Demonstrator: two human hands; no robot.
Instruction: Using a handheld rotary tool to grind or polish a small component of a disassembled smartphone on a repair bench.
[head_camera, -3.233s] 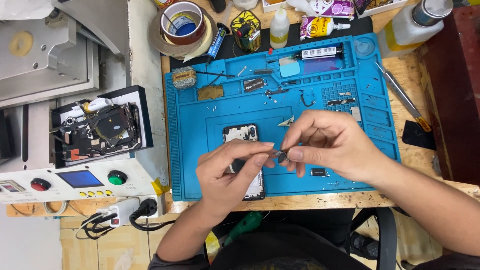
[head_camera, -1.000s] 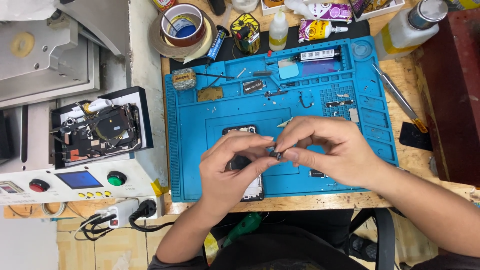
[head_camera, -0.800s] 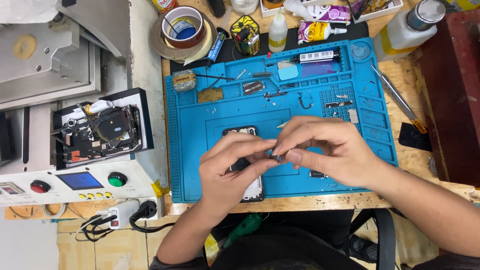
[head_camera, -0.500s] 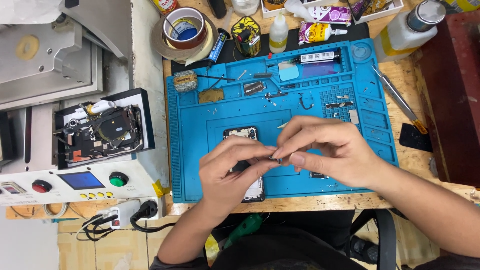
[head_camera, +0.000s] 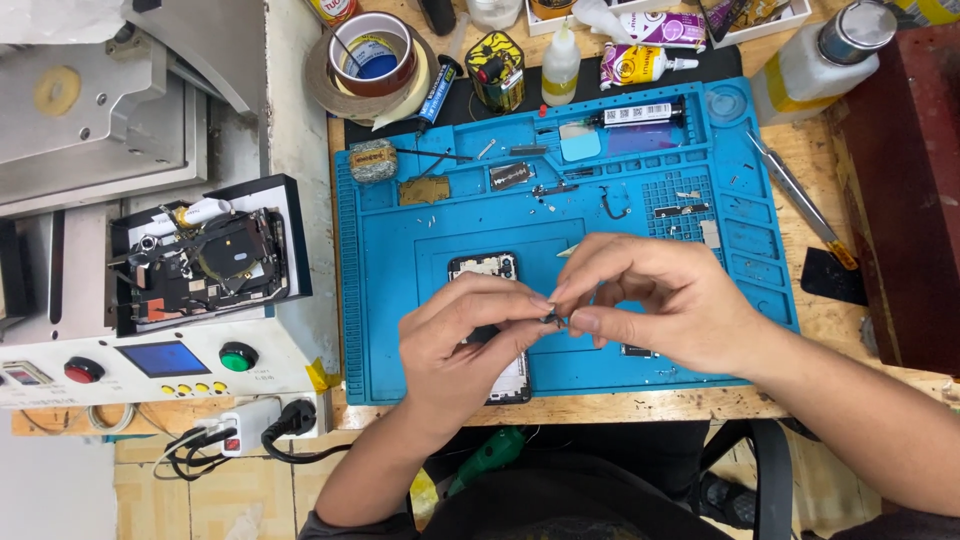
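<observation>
Head view shows the left hand (head_camera: 462, 345) and right hand (head_camera: 655, 305) meeting above a blue mat (head_camera: 400, 300) on the counter (head_camera: 800, 180). Fingers of both hands pinch one tiny dark part (head_camera: 552, 318) between them. A phone (head_camera: 485, 268) lies under the left hand.

The left hand (head_camera: 470, 345) and right hand (head_camera: 655, 300) meet fingertip to fingertip above the blue work mat (head_camera: 400, 300), pinching a small dark part (head_camera: 551, 318) between them. A disassembled phone (head_camera: 490, 275) lies on the mat, partly hidden beneath the left hand. Tape rolls (head_camera: 370, 60) rest beyond the mat's far edge.
</observation>
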